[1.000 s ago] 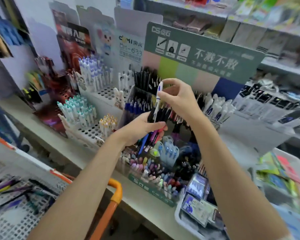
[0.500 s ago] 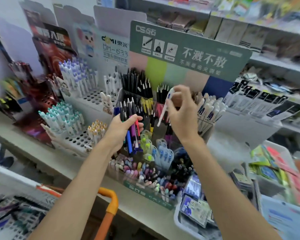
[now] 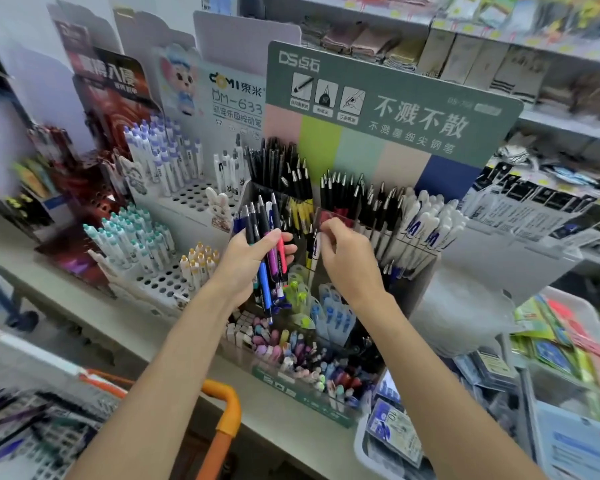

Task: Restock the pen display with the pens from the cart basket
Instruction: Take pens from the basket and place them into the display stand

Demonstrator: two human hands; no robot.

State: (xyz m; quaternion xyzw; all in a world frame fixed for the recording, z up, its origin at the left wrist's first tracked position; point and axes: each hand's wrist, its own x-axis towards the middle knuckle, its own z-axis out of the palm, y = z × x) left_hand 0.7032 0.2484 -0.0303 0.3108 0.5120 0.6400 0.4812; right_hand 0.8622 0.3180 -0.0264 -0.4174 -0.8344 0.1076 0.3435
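Crowded shelving (image 3: 125, 317) leaves little slack around the pen display (image 3: 388, 109): packed slots close in on both sides of the right hand (image 3: 350, 261), which pinches a white pen (image 3: 316, 252) at a middle compartment, and open room lies only toward the front edge. That pen could snag neighbouring clips or land in the wrong slot. The left hand (image 3: 246, 261), curled round a loose bundle of pens (image 3: 265, 230), might let one slip; the cart basket (image 3: 25, 441) sits low left, well apart.
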